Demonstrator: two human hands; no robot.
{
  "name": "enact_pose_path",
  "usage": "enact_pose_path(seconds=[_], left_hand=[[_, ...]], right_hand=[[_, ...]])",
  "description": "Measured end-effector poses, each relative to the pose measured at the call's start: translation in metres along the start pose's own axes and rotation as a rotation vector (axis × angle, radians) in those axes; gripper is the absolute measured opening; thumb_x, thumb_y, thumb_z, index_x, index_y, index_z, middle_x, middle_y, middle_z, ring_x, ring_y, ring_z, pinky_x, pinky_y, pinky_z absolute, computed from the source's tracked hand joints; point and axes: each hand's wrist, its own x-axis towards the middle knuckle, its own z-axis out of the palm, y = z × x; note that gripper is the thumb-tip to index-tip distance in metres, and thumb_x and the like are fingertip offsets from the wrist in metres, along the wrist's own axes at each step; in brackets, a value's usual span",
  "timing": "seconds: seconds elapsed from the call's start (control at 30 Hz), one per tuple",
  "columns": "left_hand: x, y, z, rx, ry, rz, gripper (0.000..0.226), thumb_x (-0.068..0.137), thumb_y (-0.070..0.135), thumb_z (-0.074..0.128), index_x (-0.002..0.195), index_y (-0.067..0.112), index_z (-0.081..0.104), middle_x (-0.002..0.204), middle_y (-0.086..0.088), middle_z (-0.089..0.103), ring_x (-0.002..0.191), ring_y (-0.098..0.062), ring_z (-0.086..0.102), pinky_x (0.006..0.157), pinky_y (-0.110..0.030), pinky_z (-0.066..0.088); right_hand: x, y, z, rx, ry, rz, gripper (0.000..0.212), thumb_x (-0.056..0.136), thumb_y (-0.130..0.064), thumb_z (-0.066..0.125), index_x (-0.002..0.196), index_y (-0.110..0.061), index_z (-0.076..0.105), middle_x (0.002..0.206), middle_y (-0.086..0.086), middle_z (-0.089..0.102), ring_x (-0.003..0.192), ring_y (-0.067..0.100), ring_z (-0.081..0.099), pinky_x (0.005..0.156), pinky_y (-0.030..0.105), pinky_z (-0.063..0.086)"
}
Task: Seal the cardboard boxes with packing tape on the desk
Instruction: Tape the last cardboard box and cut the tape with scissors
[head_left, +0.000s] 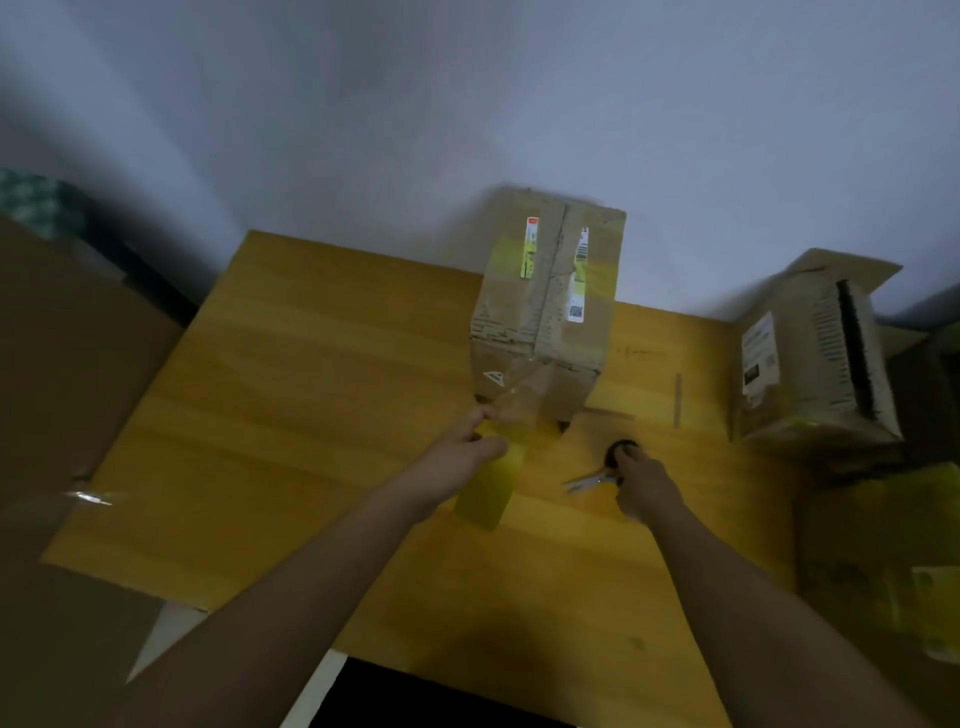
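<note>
Centre box (545, 306): stands at the desk's (291, 374) far edge; flaps closed, old yellowish tape across the top.
Tape strip (511, 410): clear, stretched from the box's near face down to the left hand; the roll's (485, 493) yellow bulk hangs below it.
Left hand (475, 449): fingers pinched on the tape.
Right hand (641, 480): curled round the scissors (592, 480), which lie on the desk.
Progress: strip applied but uncut; cutting appears next.
Second box (815, 358): right edge of the desk, top gaping, apparently unsealed.
Labels: white stickers on both boxes, too blurred to read.
</note>
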Motion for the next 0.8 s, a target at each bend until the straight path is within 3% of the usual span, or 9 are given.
enact_pose_path(seconds=[0.13,0.23,0.33,0.4,0.47,0.53,0.6,0.7,0.8], left_hand=[[0.005,-0.004,0.0,-0.019,0.018,0.012,0.021,0.097,0.024,0.053,0.092,0.044,0.058,0.113,-0.001,0.054,0.1,-0.026,0.052,0.083,-0.039,0.041],[0.005,-0.007,0.003,-0.027,0.067,0.024,0.033,0.095,0.019,0.055,0.08,0.047,0.06,0.115,-0.003,0.055,0.095,-0.024,0.052,0.08,-0.038,0.04],[0.003,-0.006,0.004,-0.048,0.07,0.03,0.027,0.095,0.019,0.054,0.083,0.043,0.06,0.121,0.0,0.054,0.097,-0.026,0.051,0.078,-0.038,0.04],[0.002,-0.005,0.003,-0.052,0.064,0.033,0.019,0.095,0.02,0.054,0.089,0.037,0.059,0.124,-0.002,0.053,0.1,-0.027,0.052,0.08,-0.039,0.041],[0.001,-0.004,0.004,-0.072,0.058,0.036,0.024,0.095,0.017,0.053,0.086,0.038,0.06,0.115,-0.006,0.056,0.092,-0.026,0.054,0.077,-0.038,0.042],[-0.002,-0.002,0.005,-0.088,0.055,0.04,0.022,0.096,0.015,0.052,0.09,0.035,0.059,0.107,-0.009,0.056,0.085,-0.025,0.055,0.073,-0.035,0.043],[-0.004,-0.003,0.006,-0.063,0.057,0.047,0.014,0.096,0.017,0.053,0.097,0.03,0.057,0.107,-0.01,0.056,0.086,-0.024,0.054,0.074,-0.035,0.042],[-0.004,-0.004,0.009,-0.053,0.076,0.071,0.01,0.091,0.025,0.057,0.098,0.032,0.057,0.121,-0.01,0.056,0.097,-0.026,0.054,0.08,-0.038,0.042],[-0.002,-0.004,0.009,-0.066,0.075,0.085,0.015,0.095,0.019,0.055,0.099,0.034,0.056,0.133,-0.002,0.051,0.111,-0.029,0.052,0.09,-0.042,0.042]], right_hand=[[0.005,0.004,-0.006,-0.129,0.1,-0.085,0.037,0.101,-0.004,0.046,0.137,-0.012,0.043,0.145,0.009,0.036,0.114,0.028,0.048,0.076,0.035,0.046],[-0.002,0.0,-0.01,-0.271,0.111,-0.14,0.029,0.104,-0.019,0.045,0.133,-0.012,0.045,0.136,0.009,0.044,0.118,0.026,0.046,0.084,0.033,0.047],[-0.012,0.001,-0.009,-0.365,0.087,-0.147,0.031,0.104,-0.029,0.042,0.13,-0.013,0.046,0.13,0.007,0.05,0.119,0.024,0.046,0.088,0.031,0.046],[-0.019,0.004,-0.006,-0.177,0.032,-0.104,0.032,0.102,-0.028,0.047,0.13,-0.014,0.047,0.125,0.006,0.055,0.103,0.022,0.053,0.075,0.029,0.048],[-0.03,0.008,-0.011,0.145,-0.016,-0.055,0.036,0.099,-0.024,0.052,0.133,-0.013,0.047,0.122,0.008,0.057,0.085,0.021,0.053,0.059,0.025,0.041],[-0.046,0.011,-0.022,0.45,-0.055,-0.04,0.037,0.098,-0.022,0.057,0.131,-0.01,0.047,0.127,0.011,0.053,0.082,0.018,0.052,0.057,0.023,0.037],[-0.067,0.014,-0.039,0.669,-0.053,-0.059,0.029,0.097,-0.021,0.061,0.12,-0.007,0.05,0.121,0.009,0.055,0.077,0.011,0.056,0.058,0.023,0.039],[-0.098,0.016,-0.069,0.767,-0.116,-0.112,0.04,0.089,-0.029,0.072,0.114,-0.007,0.051,0.099,-0.006,0.059,0.07,0.0,0.061,0.055,0.017,0.04],[-0.114,0.01,-0.098,0.639,-0.158,-0.165,0.053,0.075,-0.048,0.079,0.11,-0.02,0.052,0.102,-0.004,0.058,0.08,0.011,0.056,0.065,0.024,0.041]])
